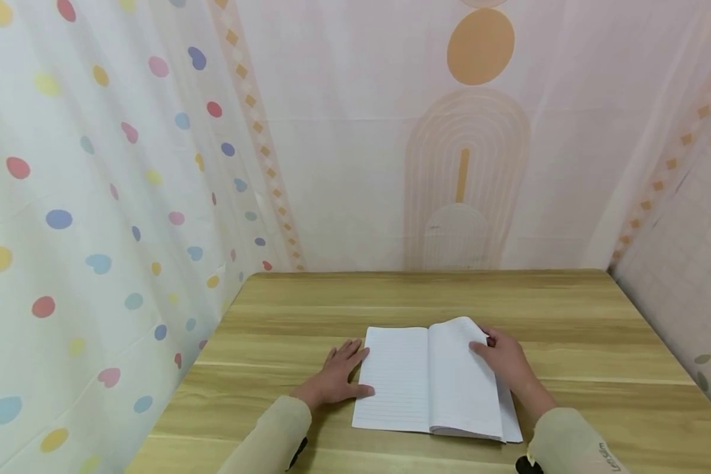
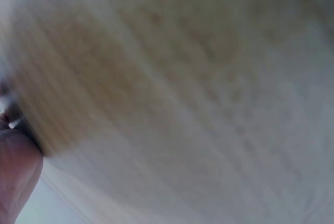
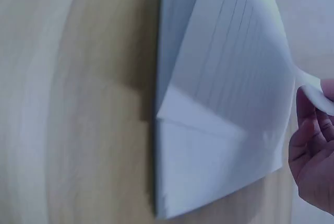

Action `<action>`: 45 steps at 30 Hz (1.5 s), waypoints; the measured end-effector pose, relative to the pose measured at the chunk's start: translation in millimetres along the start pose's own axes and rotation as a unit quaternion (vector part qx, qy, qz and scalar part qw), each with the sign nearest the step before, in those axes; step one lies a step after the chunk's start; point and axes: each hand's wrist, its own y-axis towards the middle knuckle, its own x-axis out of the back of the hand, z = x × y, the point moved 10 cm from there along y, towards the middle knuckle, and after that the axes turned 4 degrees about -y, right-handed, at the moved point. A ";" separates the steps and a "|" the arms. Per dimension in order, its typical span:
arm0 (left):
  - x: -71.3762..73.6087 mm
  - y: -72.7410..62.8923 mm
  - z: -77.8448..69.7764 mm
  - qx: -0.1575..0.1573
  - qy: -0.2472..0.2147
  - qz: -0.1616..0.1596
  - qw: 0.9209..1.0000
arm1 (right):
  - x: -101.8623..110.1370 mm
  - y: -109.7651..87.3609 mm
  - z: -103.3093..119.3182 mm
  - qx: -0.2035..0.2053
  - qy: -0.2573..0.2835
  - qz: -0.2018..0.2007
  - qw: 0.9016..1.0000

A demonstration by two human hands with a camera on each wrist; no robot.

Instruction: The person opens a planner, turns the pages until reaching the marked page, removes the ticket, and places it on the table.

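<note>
An open notebook (image 1: 398, 382) with lined white pages lies on the wooden table in the head view. My left hand (image 1: 336, 376) rests at its left edge, fingers spread, with the thumb on the left page. At the upper right my right hand (image 1: 505, 359) pinches a page (image 1: 459, 368) between thumb and fingers, and that page bends up from the stack. In the right wrist view the lifted page (image 3: 240, 67) curves toward the right hand (image 3: 315, 151), with another sheet beneath it. Only a bit of the left hand (image 2: 18, 169) shows in the left wrist view.
The wooden table (image 1: 261, 368) reaches back to a pale curtain (image 1: 343, 164) with an arch pattern. A curtain with coloured dots (image 1: 95, 197) hangs along the left side, and another pale curtain (image 1: 693, 263) runs along the right.
</note>
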 end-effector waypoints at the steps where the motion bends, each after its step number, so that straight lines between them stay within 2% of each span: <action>1: 0.1 0.6 0.1 0.001 0.001 0.000 1.000 | 0.1 0.5 1.6 -0.003 0.012 0.002 1.000; 5: 1.2 1.4 -0.2 0.003 0.002 -0.003 1.000 | 1.2 0.4 10.4 -0.014 0.061 0.003 0.998; 11: 1.8 0.0 -1.9 0.004 0.000 0.003 1.000 | 0.3 -5.7 29.7 -0.018 0.156 -0.004 0.988; 20: 1.0 -2.0 -3.8 0.001 -0.003 0.006 1.000 | -17.9 -14.9 56.8 0.036 0.205 0.008 0.978; 26: 1.7 -2.0 -4.2 -0.001 -0.006 0.002 1.000 | -34.8 -22.2 62.4 0.076 0.162 0.010 0.984; 30: 3.0 -2.6 -5.6 -0.011 -0.004 -0.002 1.000 | -49.2 -28.0 66.2 0.119 0.099 0.020 0.988; 33: 3.5 -3.1 -7.8 -0.019 -0.004 -0.006 1.000 | -61.2 -34.9 71.2 0.172 0.029 0.036 0.984; 34: 3.8 -3.2 -8.2 -0.019 -0.006 -0.008 1.000 | -65.8 -37.8 74.0 0.199 -0.001 0.043 0.979; 36: 5.0 -3.2 -10.0 -0.021 -0.008 -0.014 1.000 | -76.2 -44.4 79.1 0.255 -0.081 0.057 0.962; 39: 6.7 -3.1 -10.5 -0.016 -0.024 -0.025 0.999 | -91.8 -53.6 80.3 0.314 -0.207 0.077 0.923; 41: 8.5 -2.8 -10.3 -0.011 -0.042 -0.034 0.998 | -100.3 -56.9 77.7 0.331 -0.271 0.089 0.899; 43: 9.4 -1.9 -8.0 -0.002 -0.062 -0.041 0.997 | -105.2 -58.5 74.3 0.329 -0.304 0.103 0.888; 45: 9.3 -0.7 -7.2 0.002 -0.063 -0.043 0.997 | -107.8 -59.2 72.6 0.328 -0.318 0.109 0.883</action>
